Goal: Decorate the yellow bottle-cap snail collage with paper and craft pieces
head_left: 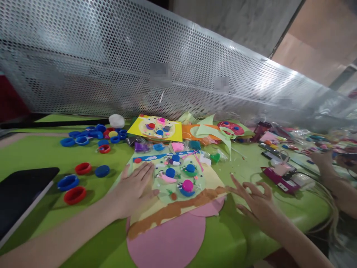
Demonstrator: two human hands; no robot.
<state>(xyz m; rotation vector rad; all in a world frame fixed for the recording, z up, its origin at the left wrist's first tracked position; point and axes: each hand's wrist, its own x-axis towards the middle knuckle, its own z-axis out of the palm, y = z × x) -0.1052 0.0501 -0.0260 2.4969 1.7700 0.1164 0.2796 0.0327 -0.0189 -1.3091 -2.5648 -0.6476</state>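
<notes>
A craft sheet with a brown clay strip along its near edge lies on the green table. Blue and pink caps with small clay shapes sit in its middle. My left hand rests flat on the sheet's left side, fingers spread. At the right corner of the sheet is my right hand, fingers apart, its fingertips beside the edge and nothing held. Pink paper sticks out from under the sheet's near side.
Red and blue rings and a dark tablet lie at left. Behind are a yellow card, clay packets and a perforated metal panel. A power strip and another person's hand are at right.
</notes>
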